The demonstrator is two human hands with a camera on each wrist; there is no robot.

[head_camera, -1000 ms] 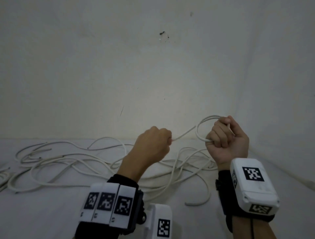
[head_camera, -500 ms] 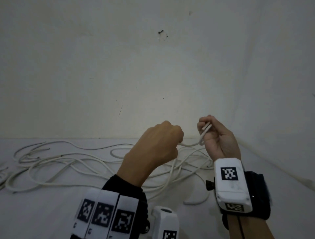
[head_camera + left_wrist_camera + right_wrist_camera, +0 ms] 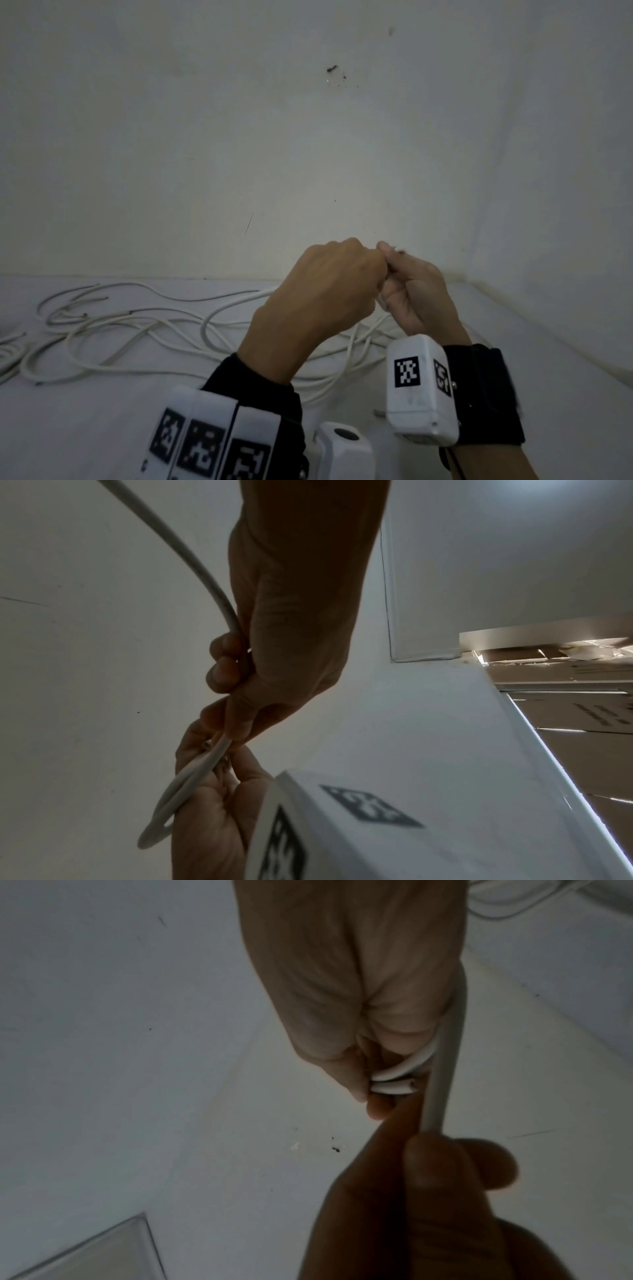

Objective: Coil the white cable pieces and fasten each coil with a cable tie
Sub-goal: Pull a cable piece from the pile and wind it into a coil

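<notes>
On the left of the head view, loose cable (image 3: 113,318) lies in wide, overlapping loops on the white surface (image 3: 85,421), several strands crossing one another and running under the raised hands; no cable tie can be made out in any view. At centre, the left hand (image 3: 329,294) is closed in a fist around the cable; the left wrist view shows the feeding strand (image 3: 192,561) entering that fist from above and passing out between thumb and fingers (image 3: 222,666). Directly to its right, touching it, the right hand (image 3: 411,294) pinches a small coil (image 3: 178,791) of about two turns, with the cut end (image 3: 510,1088) lying just beside the thumb and barely proud of the grip. Assessed stage: early coiling, with most of the length not yet gathered. Risks noted: the cut end sits so close to the edge of the pinch that a tug from the feeding strand could draw it out and let the turns spring open, since the cable looks stiff enough to hold its own curve. The crossed loops on the surface may drag together or snag as length is pulled through, jerking the coil. The turns held are tight and small; later turns of unequal size would give an untidy bundle that a tie would hold poorly. Both hands are occupied, so fetching a tie will demand a one-handed hold.
</notes>
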